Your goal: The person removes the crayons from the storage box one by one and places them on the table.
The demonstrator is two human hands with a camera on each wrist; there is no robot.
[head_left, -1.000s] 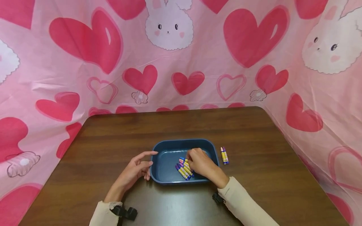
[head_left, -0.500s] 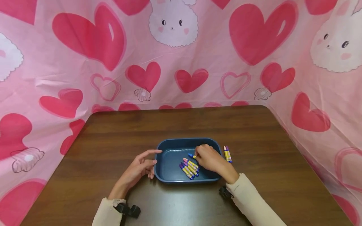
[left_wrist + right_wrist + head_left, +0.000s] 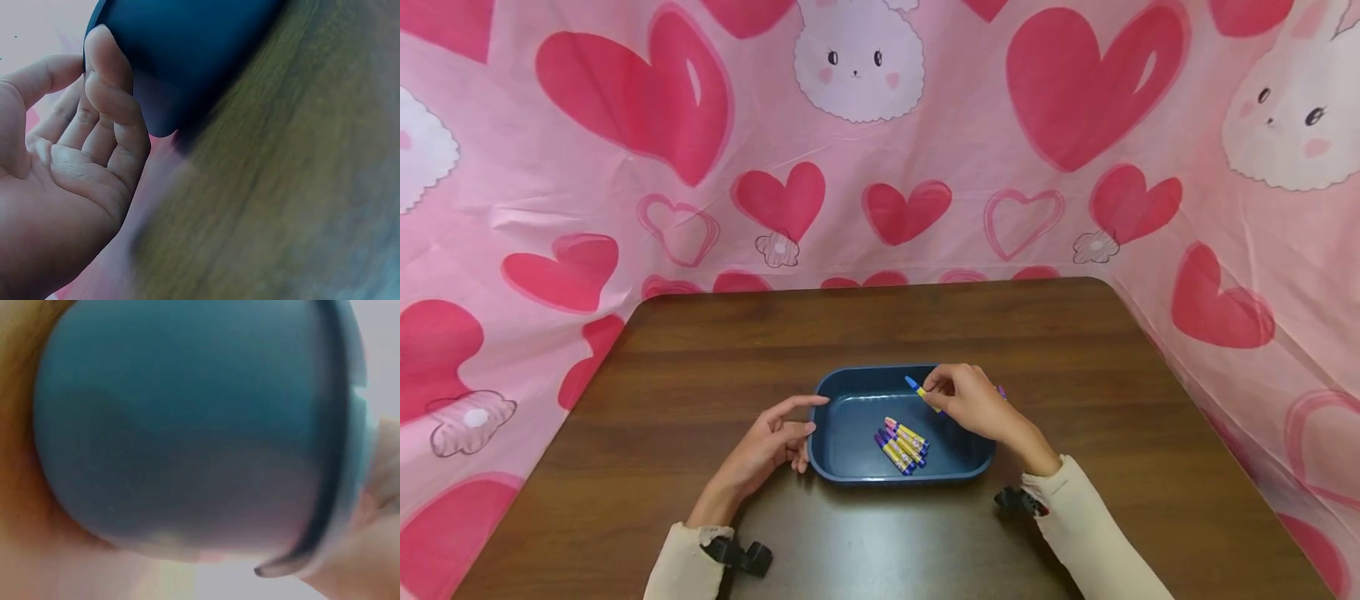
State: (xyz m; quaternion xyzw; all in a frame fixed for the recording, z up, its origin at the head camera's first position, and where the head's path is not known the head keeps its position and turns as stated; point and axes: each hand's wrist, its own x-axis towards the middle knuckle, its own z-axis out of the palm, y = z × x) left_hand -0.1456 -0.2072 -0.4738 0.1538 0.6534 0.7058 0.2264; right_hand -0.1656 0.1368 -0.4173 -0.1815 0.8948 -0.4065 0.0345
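In the head view my right hand (image 3: 973,404) pinches a blue crayon (image 3: 913,384) with a yellow wrapper between thumb and fingers, above the right half of a dark blue tray (image 3: 850,480). The blue tip points up and left. Inside the tray lies a cluster of several crayons (image 3: 901,447) with purple and pink tips. My left hand (image 3: 771,446) rests at the tray's left rim, index finger straight and loosely bent fingers below. The left wrist view shows fingertips (image 3: 107,59) against the tray's wall. In the right wrist view the tray's outer wall (image 3: 187,425) hides the crayon.
A purple crayon tip (image 3: 1002,391) shows just beyond my right hand, the rest of it hidden. The tray stands on a dark wooden table (image 3: 737,350). Pink cloth (image 3: 958,150) with hearts and rabbits hangs behind and beside the table.
My right hand has lifted the blue crayon from the cluster and moved it up and right, now covering most of the crayons beside the tray. The left hand stays at the rim.
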